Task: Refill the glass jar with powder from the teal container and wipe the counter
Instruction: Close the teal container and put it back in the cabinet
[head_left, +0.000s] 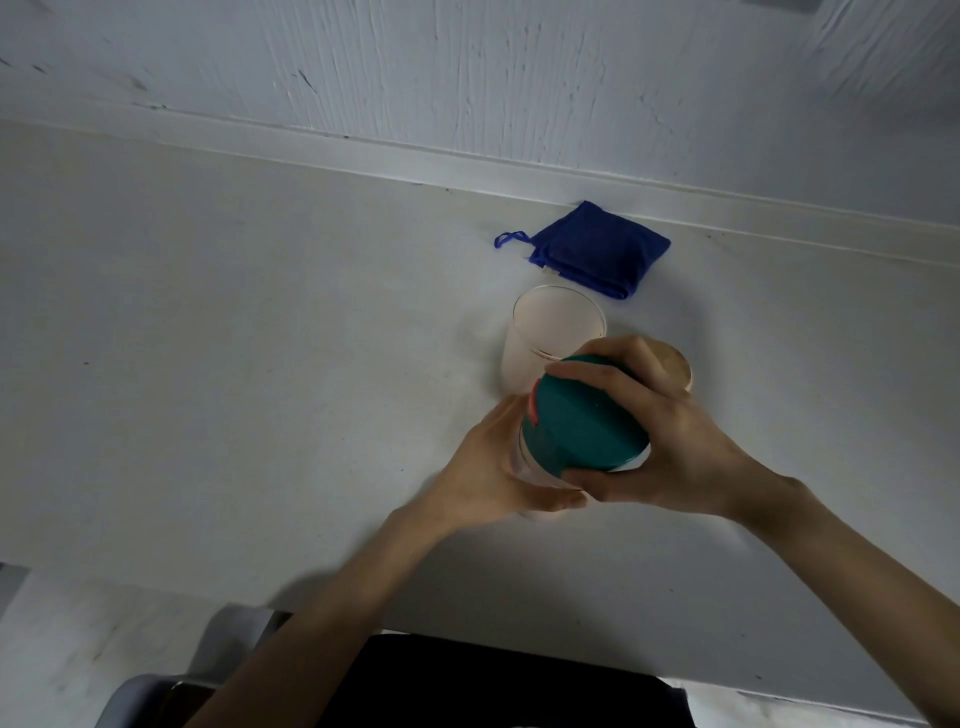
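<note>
From my feed, the right hand (670, 431) has its fingers curled over the teal lid (587, 415) of the container, thumb underneath. The left hand (498, 467) wraps the clear body below. The open glass jar (550, 338) stands just behind on the counter (260, 338), blue cloth (592, 249) beyond.

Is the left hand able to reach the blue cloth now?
Probably not at once: the left hand holds the teal container, and the open glass jar stands between it and the blue cloth.
</note>
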